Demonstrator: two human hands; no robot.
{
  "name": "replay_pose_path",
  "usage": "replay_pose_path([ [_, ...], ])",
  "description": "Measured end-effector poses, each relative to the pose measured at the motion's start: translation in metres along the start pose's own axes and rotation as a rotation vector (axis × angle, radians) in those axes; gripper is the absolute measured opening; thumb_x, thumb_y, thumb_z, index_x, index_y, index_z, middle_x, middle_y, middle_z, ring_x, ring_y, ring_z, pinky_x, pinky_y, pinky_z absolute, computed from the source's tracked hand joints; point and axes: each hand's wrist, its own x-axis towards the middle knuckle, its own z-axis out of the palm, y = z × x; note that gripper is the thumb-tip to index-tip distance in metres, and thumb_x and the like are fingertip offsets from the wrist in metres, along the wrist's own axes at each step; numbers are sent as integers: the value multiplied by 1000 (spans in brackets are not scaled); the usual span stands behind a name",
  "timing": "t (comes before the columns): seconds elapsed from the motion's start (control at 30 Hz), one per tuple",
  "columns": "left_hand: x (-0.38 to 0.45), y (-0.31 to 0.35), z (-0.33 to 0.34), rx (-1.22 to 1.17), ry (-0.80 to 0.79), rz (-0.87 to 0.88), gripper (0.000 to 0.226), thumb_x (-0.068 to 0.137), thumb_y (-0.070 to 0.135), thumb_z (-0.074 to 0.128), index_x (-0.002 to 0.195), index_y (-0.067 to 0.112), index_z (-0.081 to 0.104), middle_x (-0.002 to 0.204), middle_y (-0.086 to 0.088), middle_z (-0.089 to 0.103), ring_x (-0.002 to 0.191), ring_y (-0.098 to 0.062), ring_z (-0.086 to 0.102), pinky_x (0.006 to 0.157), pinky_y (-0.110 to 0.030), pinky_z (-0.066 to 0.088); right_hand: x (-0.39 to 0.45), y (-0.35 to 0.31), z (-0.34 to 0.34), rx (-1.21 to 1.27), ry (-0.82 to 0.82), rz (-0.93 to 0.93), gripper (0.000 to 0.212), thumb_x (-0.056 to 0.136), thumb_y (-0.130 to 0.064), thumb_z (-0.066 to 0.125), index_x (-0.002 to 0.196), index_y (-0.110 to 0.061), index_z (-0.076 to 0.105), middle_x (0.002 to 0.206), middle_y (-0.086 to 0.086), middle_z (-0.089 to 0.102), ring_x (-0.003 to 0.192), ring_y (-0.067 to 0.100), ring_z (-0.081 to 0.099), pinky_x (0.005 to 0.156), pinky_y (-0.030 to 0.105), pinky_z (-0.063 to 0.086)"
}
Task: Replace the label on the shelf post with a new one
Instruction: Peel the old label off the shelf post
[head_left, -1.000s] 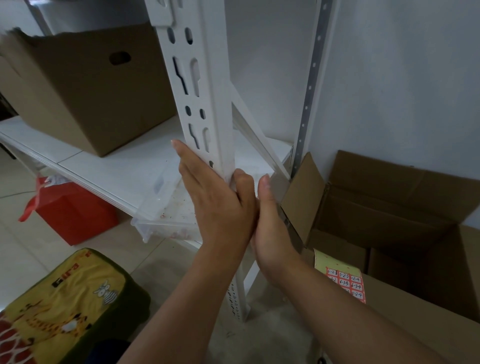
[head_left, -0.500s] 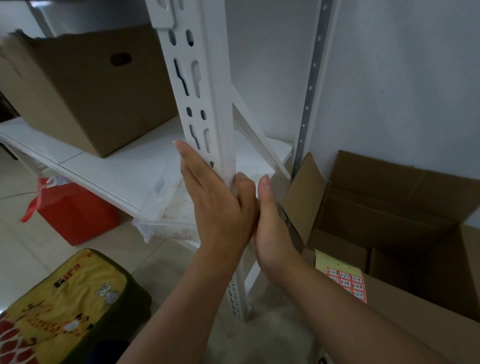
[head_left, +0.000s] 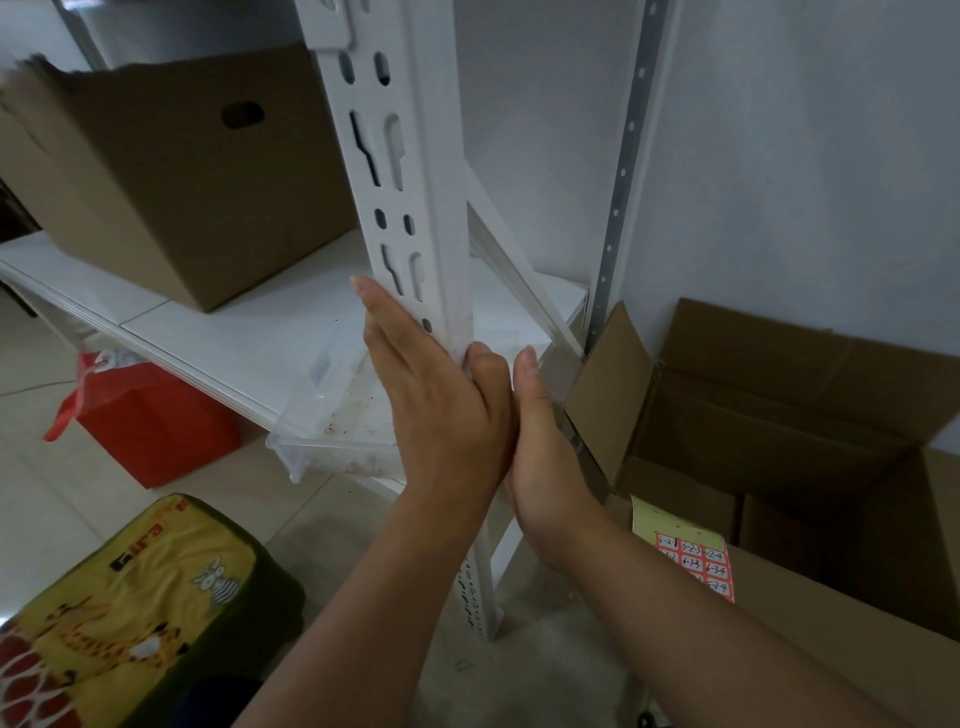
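Observation:
The white slotted shelf post runs down the middle of the view. My left hand lies flat on its left face with straight fingers, and the thumb rests on the front corner. My right hand presses flat against the post's right side, thumb straight up beside my left thumb; its fingers are mostly hidden. Any label on the post is covered by my hands. A yellow-green sheet of red labels with handwritten numbers lies on the edge of the open cardboard box at the right.
A closed cardboard box stands on the white shelf board. A clear plastic tub juts out under the board. A red bag and a yellow cushion are on the floor at the left. A grey wall rail stands behind.

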Motion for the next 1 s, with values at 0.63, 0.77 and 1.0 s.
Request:
replay_pose_path([
  [0.63,3,9,5,-170,124,-37,70,90,38,45,146,10,14,133,8,29,116,-6,39,88,-9,36,-1,-3,2,48,-1,-38,48,72,-62,25,78,-39,66,76,-27,71,82,-14,64,77,7,50],
  [0.77,1,8,6,-148,115,-29,69,89,31,45,146,10,13,129,13,25,113,-1,37,88,-11,35,-1,-2,1,38,3,-38,48,70,-64,25,79,-40,66,75,-27,70,81,-14,64,74,6,50],
  [1.0,1,3,7,-112,107,-21,72,89,29,48,148,6,12,126,15,22,112,18,28,89,-2,28,-1,-2,2,39,-2,-29,47,73,-64,26,79,-40,66,77,-28,70,83,-15,63,75,5,48],
])
